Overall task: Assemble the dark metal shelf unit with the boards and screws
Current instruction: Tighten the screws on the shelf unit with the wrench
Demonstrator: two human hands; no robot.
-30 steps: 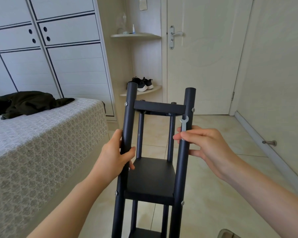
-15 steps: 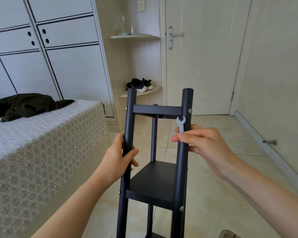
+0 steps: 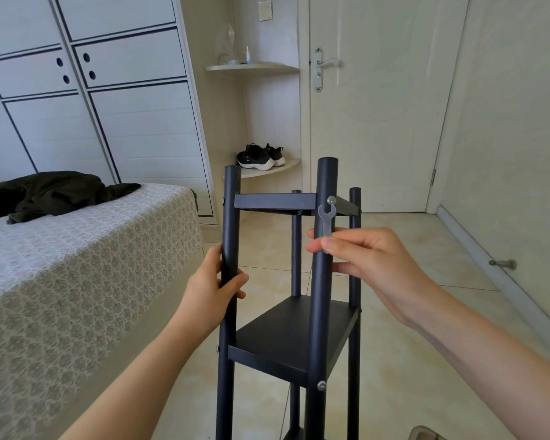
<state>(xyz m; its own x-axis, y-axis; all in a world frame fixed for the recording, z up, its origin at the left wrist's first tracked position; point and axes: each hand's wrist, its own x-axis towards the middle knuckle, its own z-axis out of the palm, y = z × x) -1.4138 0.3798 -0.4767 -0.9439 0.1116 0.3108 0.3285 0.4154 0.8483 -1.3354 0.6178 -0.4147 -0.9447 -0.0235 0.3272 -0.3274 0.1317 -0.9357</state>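
The dark metal shelf unit (image 3: 291,338) stands upright on the floor in front of me, with a top board (image 3: 275,201) and a lower board fixed between several round posts. My left hand (image 3: 211,289) grips the front left post. My right hand (image 3: 362,258) pinches a small silver wrench (image 3: 326,219), its open jaw pointing up just below a silver screw (image 3: 331,200) on the front right post. Another screw (image 3: 321,385) sits on the same post at the lower board.
A bed with a patterned cover (image 3: 77,265) lies at my left, dark clothing (image 3: 51,193) on it. White wardrobe doors fill the back left. A corner shelf holds black shoes (image 3: 259,157). A closed door (image 3: 375,106) is behind, a doorstop (image 3: 504,264) at the right wall.
The shelf unit has turned, bringing the back right post into sight. My right hand has raised the wrench closer to the top screw. The left hand keeps its grip on the post.
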